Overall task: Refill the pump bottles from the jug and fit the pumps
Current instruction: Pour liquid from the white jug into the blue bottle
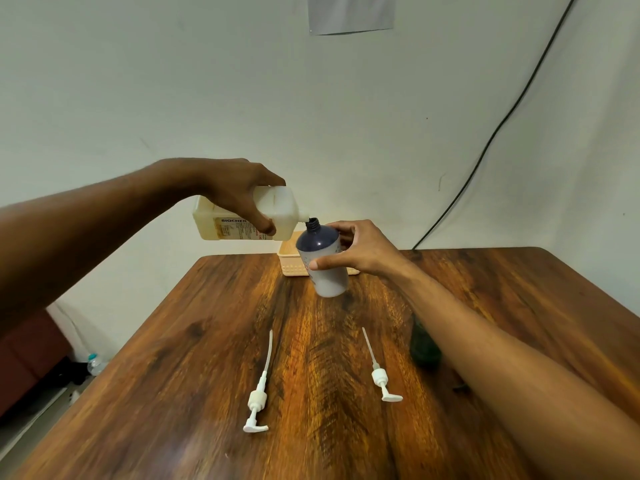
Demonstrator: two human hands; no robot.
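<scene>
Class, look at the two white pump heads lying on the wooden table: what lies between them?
Nothing: in the head view, only bare wooden table separates the left white pump head from the right white pump head.

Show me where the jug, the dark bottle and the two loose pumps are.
jug (277, 206), head view, upper body.
dark bottle (317, 239), head view, shoulder.
left pump (258, 398), head view, collar.
right pump (378, 376), head view, collar.

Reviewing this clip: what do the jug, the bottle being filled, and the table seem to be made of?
Jug: likely translucent plastic, milky cream, matte, with a printed label.
Bottle: probably plastic, dark navy and glossy at the shoulder, paler lower down, with a threaded open neck.
Table: brown wood grain with a slight sheen; solid wood or laminate cannot be told.
</scene>
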